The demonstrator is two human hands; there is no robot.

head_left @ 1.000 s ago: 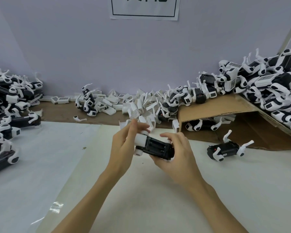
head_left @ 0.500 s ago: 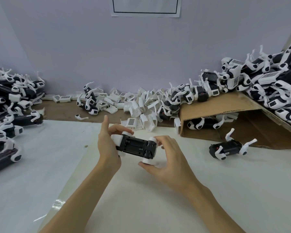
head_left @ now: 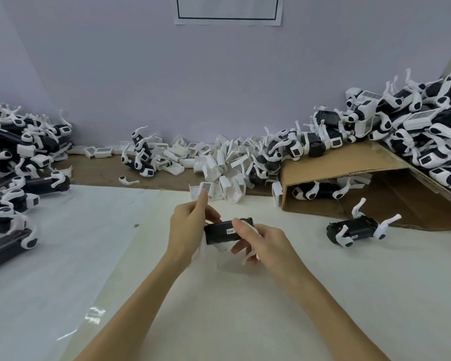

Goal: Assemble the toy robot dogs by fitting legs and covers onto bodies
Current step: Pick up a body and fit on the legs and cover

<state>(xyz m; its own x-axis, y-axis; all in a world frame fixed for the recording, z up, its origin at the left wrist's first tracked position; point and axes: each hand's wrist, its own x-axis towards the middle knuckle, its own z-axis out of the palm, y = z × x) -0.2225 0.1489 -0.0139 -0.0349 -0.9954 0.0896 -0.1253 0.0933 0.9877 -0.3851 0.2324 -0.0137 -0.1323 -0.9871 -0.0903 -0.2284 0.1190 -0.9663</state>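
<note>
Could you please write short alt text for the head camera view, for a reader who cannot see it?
Two bare hands, left hand and right hand, hold a black toy dog body over a white table. Loose white covers lie along the wall, with assembled dogs heaped on cardboard at right.

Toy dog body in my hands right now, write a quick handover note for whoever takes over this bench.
Left hand grips the left end of the black dog body; right hand holds its right end, fingers across the top.
White legs show under the body; whether all are fitted cannot be told.
Loose white covers are piled at the back of the table; one legged dog lies to the right by the cardboard.
Done: piles of dogs left and right.
Left: cover for this body, then the rest.
</note>
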